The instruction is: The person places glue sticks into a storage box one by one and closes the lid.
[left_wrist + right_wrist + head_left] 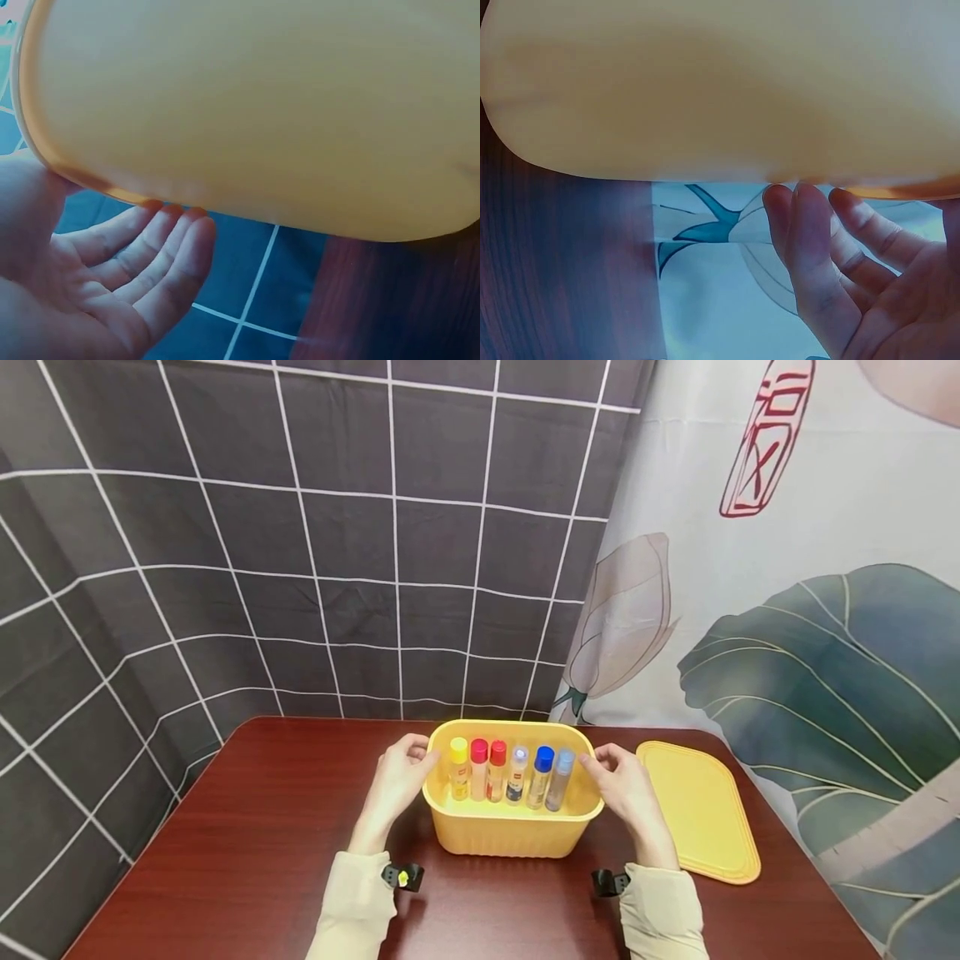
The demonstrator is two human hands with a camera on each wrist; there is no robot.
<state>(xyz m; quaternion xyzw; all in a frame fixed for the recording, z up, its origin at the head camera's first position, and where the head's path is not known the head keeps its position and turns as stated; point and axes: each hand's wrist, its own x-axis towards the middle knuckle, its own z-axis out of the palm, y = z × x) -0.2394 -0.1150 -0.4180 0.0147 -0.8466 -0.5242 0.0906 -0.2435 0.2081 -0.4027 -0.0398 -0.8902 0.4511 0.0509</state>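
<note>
A yellow oval plastic bin [512, 837] stands upright in front of me, held at both ends. My left hand [397, 785] pinches its left rim, thumb over the edge and fingers against the outside wall. On the right rim, my right hand [628, 787] grips the same way. In the left wrist view, the fingertips of the left hand [112, 292] touch the bin's wall [247, 120]. Inside the bin stand several clear tubes in a row, including one with a yellow cap [459, 768] and one with a dark blue cap [541, 777]. Whether the bin's base touches the table cannot be told.
A yellow lid [701, 810] lies flat on the reddish-brown table [247, 843], right of the right hand. Behind the table hang a dark grid-patterned cloth [345, 543] and a pale cloth with a lotus print [637, 610].
</note>
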